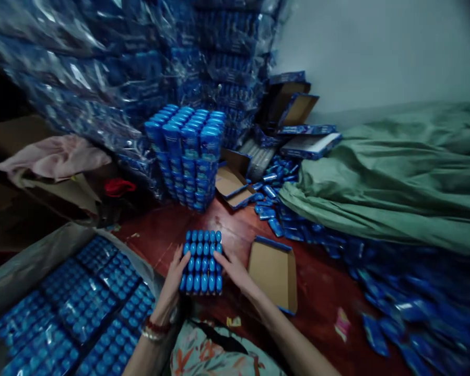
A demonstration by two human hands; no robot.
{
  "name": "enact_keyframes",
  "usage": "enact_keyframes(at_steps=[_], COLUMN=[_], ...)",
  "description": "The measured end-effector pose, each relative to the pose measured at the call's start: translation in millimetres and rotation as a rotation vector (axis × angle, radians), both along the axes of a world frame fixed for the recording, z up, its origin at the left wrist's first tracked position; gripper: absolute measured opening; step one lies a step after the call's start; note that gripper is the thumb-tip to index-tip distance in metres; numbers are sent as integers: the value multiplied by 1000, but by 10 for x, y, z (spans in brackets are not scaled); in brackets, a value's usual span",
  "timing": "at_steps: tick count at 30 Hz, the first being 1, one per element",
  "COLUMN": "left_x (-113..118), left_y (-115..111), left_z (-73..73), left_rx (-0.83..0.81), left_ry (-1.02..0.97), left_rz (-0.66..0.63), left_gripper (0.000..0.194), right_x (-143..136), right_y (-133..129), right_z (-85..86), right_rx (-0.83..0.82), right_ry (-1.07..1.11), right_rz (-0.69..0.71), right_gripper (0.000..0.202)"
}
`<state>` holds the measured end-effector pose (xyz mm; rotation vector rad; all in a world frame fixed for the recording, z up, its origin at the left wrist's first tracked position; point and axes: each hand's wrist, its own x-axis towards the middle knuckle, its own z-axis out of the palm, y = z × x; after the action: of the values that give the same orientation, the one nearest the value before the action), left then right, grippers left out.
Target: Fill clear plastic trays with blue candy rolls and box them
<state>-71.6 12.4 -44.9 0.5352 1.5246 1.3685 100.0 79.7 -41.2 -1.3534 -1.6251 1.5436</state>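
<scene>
A block of small blue packs [202, 263], set in neat rows, is between my two hands in front of my lap. My left hand [177, 265] presses on its left side, and my right hand [231, 267] holds the right side with the thumb over the edge packs. Just right of the block, an open shallow cardboard tray [273, 271] lies on the red floor. Beyond my hands stands a tall stack of similar blue packs [186, 156].
Plastic-wrapped blue stacks [117, 73] rise behind. A large bag of packed blue trays [78, 303] is at lower left. Loose blue packs [411, 308] are heaped on the right below a green cloth [399, 172]. Cardboard trays [235, 188] lie near the tall stack.
</scene>
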Motion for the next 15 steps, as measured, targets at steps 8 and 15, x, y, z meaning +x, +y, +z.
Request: enact_keyframes(at_steps=[8,15], left_x=[834,1695], left_y=[89,478], left_z=[634,514], left_rx=[110,229], left_ry=[-199,-114], left_rz=[-251,-531], left_gripper=[62,57], right_x=[878,1674], right_y=[-340,-303], right_z=[945,914], right_rx=[302,375], right_ry=[-274,-446], right_rz=[-75,-249], right_gripper=[59,60])
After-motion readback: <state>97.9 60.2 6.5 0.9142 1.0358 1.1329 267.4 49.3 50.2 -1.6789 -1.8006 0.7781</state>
